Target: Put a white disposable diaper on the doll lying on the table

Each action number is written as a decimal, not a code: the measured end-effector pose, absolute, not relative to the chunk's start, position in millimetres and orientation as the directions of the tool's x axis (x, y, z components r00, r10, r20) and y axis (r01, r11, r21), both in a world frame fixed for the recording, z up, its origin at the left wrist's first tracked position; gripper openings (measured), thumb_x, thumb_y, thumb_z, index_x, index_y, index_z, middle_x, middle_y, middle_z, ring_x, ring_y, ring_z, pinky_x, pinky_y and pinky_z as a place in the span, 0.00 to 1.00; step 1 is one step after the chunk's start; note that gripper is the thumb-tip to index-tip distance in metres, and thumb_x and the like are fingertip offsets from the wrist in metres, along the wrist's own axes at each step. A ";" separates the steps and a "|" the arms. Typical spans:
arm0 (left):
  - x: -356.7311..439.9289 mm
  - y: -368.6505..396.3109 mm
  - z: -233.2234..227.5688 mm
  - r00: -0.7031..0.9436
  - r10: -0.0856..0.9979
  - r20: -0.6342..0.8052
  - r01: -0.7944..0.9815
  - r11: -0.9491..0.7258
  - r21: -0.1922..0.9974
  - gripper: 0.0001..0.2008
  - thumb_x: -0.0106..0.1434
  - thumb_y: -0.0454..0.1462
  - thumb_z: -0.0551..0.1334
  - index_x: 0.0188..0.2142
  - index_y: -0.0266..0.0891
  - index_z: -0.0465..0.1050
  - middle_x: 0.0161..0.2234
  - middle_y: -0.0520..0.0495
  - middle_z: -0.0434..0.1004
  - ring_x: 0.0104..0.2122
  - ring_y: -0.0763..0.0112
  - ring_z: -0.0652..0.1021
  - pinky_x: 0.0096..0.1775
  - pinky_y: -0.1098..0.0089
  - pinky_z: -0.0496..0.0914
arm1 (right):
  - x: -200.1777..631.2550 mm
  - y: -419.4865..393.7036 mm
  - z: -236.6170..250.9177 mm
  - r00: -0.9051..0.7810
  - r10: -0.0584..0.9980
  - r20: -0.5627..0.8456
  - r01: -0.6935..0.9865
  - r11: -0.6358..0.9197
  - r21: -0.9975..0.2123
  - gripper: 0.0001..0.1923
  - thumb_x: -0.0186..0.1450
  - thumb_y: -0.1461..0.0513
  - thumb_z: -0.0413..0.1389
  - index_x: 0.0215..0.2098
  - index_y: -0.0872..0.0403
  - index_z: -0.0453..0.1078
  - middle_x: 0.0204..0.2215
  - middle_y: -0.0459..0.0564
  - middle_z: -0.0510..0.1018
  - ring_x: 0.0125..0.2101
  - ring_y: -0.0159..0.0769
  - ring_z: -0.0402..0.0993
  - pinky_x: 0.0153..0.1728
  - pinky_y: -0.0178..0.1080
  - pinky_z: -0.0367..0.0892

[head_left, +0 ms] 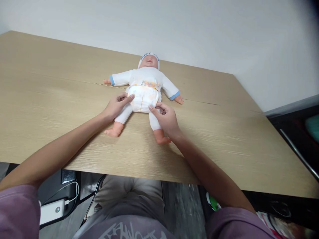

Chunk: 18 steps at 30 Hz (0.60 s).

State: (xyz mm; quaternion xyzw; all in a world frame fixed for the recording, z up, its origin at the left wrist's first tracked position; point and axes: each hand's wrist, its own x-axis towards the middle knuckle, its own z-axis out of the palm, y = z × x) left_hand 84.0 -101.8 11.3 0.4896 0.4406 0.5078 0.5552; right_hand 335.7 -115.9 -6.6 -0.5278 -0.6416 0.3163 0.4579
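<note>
Left fingers (129, 99) and right fingers (153, 111) pinch opposite edges of the diaper (144, 98) between them on the doll (147, 74).

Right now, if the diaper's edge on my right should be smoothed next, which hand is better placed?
Probably your right hand: it is at the lower right edge of the diaper, whereas your left hand is at the opposite side.

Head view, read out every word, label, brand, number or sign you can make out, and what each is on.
"Happy": white hat; the next word is too blurred to read.
Shirt: large pale lettering, cut off by the picture's edge, not readable.
Diaper: printed waistband, too small to read.
White power bank: round dark mark, too small to read.
</note>
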 end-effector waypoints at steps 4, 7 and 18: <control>86.8 -101.0 6.4 0.052 0.998 0.034 -0.127 -0.027 0.992 0.31 0.58 0.60 0.83 0.41 0.38 0.81 0.40 0.45 0.85 0.38 0.66 0.80 0.42 0.67 0.73 | 343.2 -112.4 -9.4 0.040 0.937 0.346 0.471 0.288 -0.834 0.24 0.68 0.39 0.72 0.44 0.49 0.86 0.49 0.52 0.77 0.45 0.42 0.73 0.53 0.48 0.73; 86.8 -102.2 3.0 0.040 0.998 0.040 -0.109 -0.036 0.993 0.32 0.59 0.61 0.82 0.44 0.37 0.81 0.40 0.45 0.86 0.38 0.65 0.81 0.41 0.67 0.73 | 349.1 -110.1 -10.9 0.013 0.949 0.316 0.466 0.274 -0.841 0.24 0.68 0.40 0.72 0.47 0.50 0.87 0.51 0.54 0.78 0.46 0.43 0.75 0.57 0.50 0.74; 75.6 -75.8 -24.2 -0.144 0.771 0.621 0.351 -0.547 0.760 0.30 0.79 0.68 0.61 0.55 0.45 0.68 0.50 0.42 0.80 0.46 0.61 0.80 0.49 0.58 0.75 | 390.9 -104.2 -16.7 0.034 0.866 0.499 0.532 0.407 -0.743 0.14 0.77 0.51 0.61 0.55 0.48 0.76 0.42 0.50 0.82 0.38 0.42 0.75 0.48 0.49 0.77</control>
